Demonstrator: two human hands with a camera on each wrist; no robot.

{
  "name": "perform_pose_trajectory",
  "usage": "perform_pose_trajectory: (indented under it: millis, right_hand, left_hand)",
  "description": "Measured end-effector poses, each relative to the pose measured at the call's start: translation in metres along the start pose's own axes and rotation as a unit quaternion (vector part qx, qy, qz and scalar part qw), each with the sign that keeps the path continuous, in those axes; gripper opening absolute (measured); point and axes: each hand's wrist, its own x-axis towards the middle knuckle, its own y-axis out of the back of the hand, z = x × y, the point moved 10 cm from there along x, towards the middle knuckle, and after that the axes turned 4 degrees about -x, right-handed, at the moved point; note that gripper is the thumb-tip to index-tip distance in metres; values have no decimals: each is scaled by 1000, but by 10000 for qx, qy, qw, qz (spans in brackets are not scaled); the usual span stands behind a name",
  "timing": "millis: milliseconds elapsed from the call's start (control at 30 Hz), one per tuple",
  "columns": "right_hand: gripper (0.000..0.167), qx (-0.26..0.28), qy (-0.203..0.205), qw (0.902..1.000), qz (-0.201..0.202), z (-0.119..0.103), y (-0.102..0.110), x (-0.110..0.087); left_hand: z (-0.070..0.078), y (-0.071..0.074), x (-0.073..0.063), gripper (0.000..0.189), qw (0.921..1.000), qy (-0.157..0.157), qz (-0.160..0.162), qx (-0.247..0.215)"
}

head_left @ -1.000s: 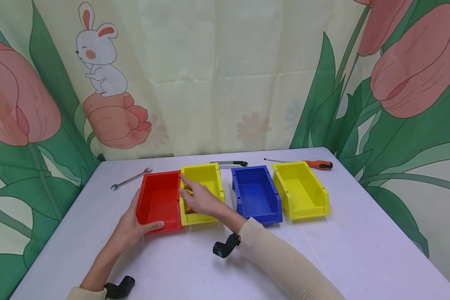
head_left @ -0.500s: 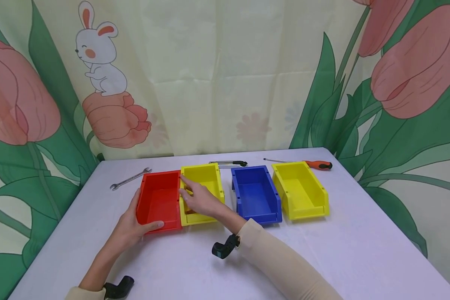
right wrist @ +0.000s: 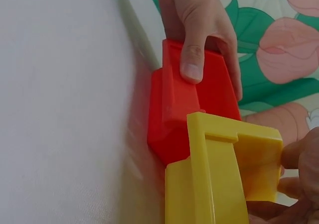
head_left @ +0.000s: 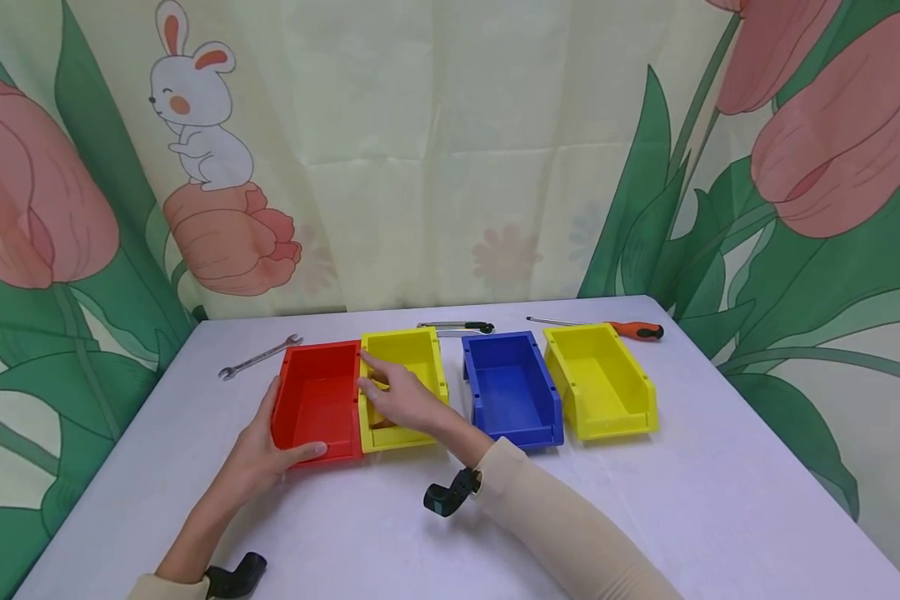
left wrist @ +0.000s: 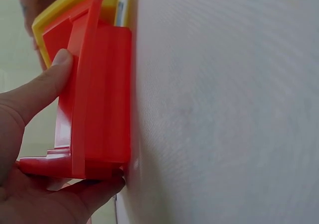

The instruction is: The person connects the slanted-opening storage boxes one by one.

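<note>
My left hand [head_left: 258, 457] grips the front left corner of a red storage bin [head_left: 321, 387]. In the left wrist view, the thumb [left wrist: 59, 67] lies over the bin's front lip while the other fingers [left wrist: 94, 194] reach along its side. A yellow storage bin [head_left: 422, 357] stands directly against the red one's right side. My right hand [head_left: 405, 402] reaches into this yellow bin and holds its left wall, with the index finger on the rim where both bins meet. Its fingers [right wrist: 294, 157] show at the yellow wall in the right wrist view. Both bins' floors look bare where visible.
Right of the hands stand a blue bin [head_left: 513, 392] and a second yellow bin [head_left: 602, 383]. A wrench [head_left: 261, 358] lies at the left. Behind the bins are a black-and-silver tool [head_left: 457, 327] and an orange-handled screwdriver [head_left: 636, 330]. A printed curtain [head_left: 435, 167] hangs behind the table.
</note>
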Motion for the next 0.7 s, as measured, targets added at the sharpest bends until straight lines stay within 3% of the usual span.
perform_pose_trajectory:
  millis: [467, 700]
  right_hand:
    - [65, 52, -37, 10000, -35, 4, -4, 1]
    - [64, -76, 137, 9999, -18, 8, -8, 1]
  left_hand:
    - [0, 0, -2, 142, 10000, -71, 2, 37]
    - [0, -1, -1, 141, 9999, -121, 32, 64]
